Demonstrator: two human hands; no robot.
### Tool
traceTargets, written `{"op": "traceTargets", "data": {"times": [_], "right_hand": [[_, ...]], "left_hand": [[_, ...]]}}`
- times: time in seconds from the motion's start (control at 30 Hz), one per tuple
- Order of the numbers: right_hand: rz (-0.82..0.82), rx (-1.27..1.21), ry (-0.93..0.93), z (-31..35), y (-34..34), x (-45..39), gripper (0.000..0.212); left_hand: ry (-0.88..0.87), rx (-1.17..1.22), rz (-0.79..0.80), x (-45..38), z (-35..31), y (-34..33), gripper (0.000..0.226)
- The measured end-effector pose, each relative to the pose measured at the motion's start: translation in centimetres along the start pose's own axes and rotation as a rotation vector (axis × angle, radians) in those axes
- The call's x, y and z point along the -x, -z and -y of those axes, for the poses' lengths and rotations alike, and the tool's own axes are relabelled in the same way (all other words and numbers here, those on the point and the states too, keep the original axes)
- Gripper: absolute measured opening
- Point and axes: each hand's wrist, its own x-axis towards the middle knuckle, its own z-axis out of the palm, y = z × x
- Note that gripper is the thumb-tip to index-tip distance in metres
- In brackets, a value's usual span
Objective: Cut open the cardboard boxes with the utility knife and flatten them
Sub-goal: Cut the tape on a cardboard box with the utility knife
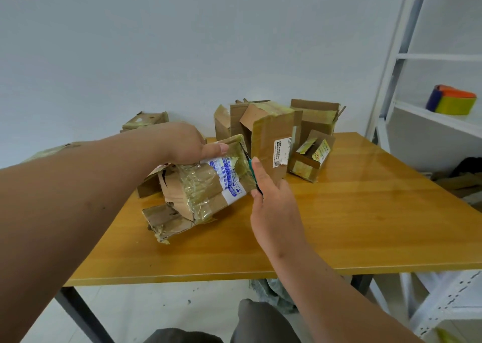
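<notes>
Cardboard box (198, 188), crumpled and taped, lies tilted on the wooden table (339, 225). Left hand (187, 144) grips its upper edge. Right hand (271, 199) holds the teal utility knife (252, 167) against the box's right end. More boxes (273, 128) stand behind.

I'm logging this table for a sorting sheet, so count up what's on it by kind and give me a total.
Cardboard boxes against the wall or standing on the table: at least 5, some overlapping, so no exact count
Box being held, left hand gripping it: 1
Utility knife, in the right hand: 1
Total: at least 7
</notes>
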Motion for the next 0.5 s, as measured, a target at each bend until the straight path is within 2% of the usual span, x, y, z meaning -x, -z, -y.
{"op": "traceTargets", "data": {"times": [0.3, 0.5], "right_hand": [[0.094, 0.063, -0.136, -1.1, -0.2, 2.0, 0.063], [0.135, 0.123, -0.155, -1.3, 0.9, 1.8, 0.062]], "left_hand": [[-0.02, -0.044, -0.015, -0.1, -0.6, -0.1, 0.096], [-0.066, -0.151, -0.062, 0.0, -1.8, -0.1, 0.081]]}}
